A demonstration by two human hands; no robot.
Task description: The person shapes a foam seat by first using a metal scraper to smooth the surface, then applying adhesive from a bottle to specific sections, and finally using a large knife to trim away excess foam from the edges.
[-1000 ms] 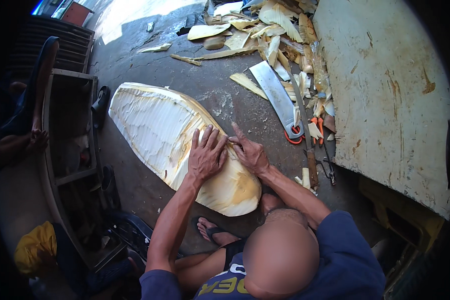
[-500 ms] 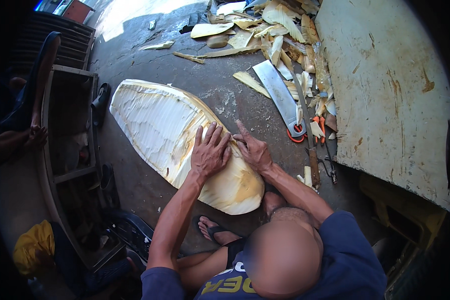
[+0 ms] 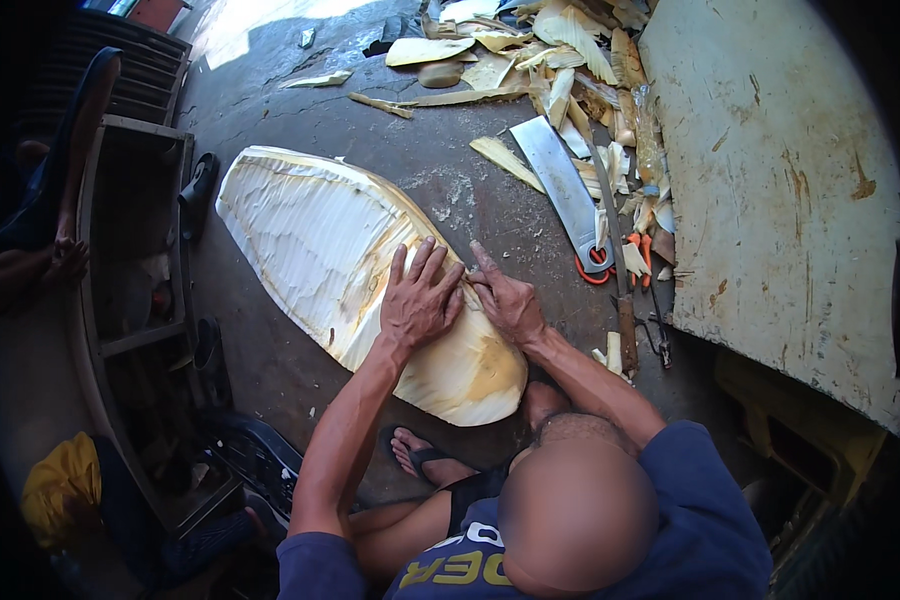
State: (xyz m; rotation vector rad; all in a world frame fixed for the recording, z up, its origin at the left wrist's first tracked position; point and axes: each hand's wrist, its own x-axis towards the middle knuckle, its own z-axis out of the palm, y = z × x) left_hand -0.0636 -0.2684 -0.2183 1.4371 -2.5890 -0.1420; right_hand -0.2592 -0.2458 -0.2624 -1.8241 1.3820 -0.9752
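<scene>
A large pale, leaf-shaped carved block (image 3: 300, 235) lies slantwise on the floor, its pointed end far left. Long ridged cut marks cover its white face, and the near rounded end is smoother and yellowish brown. My left hand (image 3: 420, 300) rests flat on its upper face, fingers spread forward. At the block's right edge is my right hand (image 3: 512, 305), its index finger stretched out past the side. The thumb and other fingers close on the edge; their undersides are hidden, so a small thing in them cannot be ruled out.
Right of the block lie a broad-bladed handsaw (image 3: 560, 185), a long blade with a wooden handle (image 3: 627, 335) and orange-handled tools (image 3: 641, 255). Pale offcuts (image 3: 490, 70) heap up behind. A worn pale panel (image 3: 770, 190) stands right; an open shelf (image 3: 135, 235) and another person's hands (image 3: 68, 260) are left.
The whole view has shifted slightly. Both hands keep the same places on the block, and nothing has visibly been picked up or let go.
</scene>
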